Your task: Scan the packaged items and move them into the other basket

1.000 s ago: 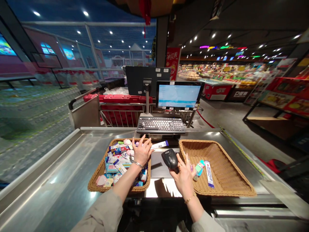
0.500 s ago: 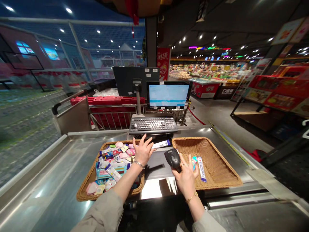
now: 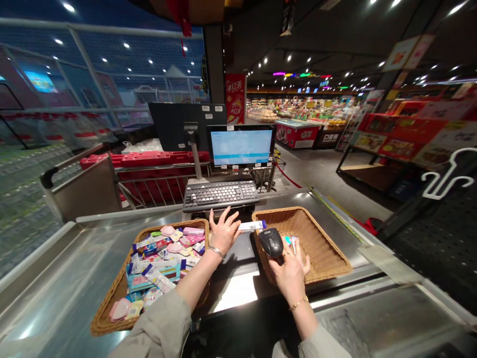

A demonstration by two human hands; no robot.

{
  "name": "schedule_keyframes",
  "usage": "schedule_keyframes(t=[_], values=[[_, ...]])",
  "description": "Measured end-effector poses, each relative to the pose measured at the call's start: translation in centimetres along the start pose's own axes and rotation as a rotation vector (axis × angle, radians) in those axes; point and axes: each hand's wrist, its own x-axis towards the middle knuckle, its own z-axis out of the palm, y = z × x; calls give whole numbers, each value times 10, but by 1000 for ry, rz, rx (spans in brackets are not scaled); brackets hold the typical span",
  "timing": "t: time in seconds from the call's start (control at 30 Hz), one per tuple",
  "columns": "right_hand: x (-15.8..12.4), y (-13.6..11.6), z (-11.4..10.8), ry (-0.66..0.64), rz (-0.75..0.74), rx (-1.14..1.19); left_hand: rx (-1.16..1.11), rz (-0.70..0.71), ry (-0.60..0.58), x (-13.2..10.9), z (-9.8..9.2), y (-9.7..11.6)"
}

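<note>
As the left hand (image 3: 224, 233), fingers fanned, pinched a white-and-blue packet (image 3: 251, 226) mid-frame, the right hand (image 3: 289, 274) gripped a black barcode scanner (image 3: 271, 242); small packages (image 3: 159, 279) filled a wicker basket (image 3: 118, 283) lower left, others lying in a second basket (image 3: 325, 251), right.

- Left hand (image 3: 223, 232), fingers spread, holds one end of a slim white-and-blue packet (image 3: 250, 226) level.
- Right hand (image 3: 291, 271) grips a black handheld scanner (image 3: 271, 242), its head near the packet.
- Left: wicker basket (image 3: 117, 286) heaped with small colourful packages.
- Right: second wicker basket (image 3: 316, 238), partly hidden by the right hand.
- Behind: black keyboard (image 3: 219, 195), lit screen (image 3: 241, 147), brightly stocked store.
</note>
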Motion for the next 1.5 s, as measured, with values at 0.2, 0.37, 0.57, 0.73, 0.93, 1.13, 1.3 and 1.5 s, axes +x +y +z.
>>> schedule_keyframes(t=[0.2,0.37,0.57,0.73,0.93,1.13,1.3,1.5], values=[[8,17,-7,48,58,-22,-42,88,-27,14,14,12],[15,29,-17,77,116,-5,-73,184,-75,24,32,22],[21,48,-21,99,138,-20,-115,311,-138,36,50,36],[23,61,-20,122,142,-20,-136,401,-175,42,61,49],[23,67,-21,123,150,-16,-99,427,-139,42,70,60],[25,63,-20,96,143,-5,-95,329,-149,38,63,59],[26,49,-16,50,93,0,-95,248,-150,24,51,51],[27,30,-7,-6,6,40,-49,104,-144,-1,35,30]])
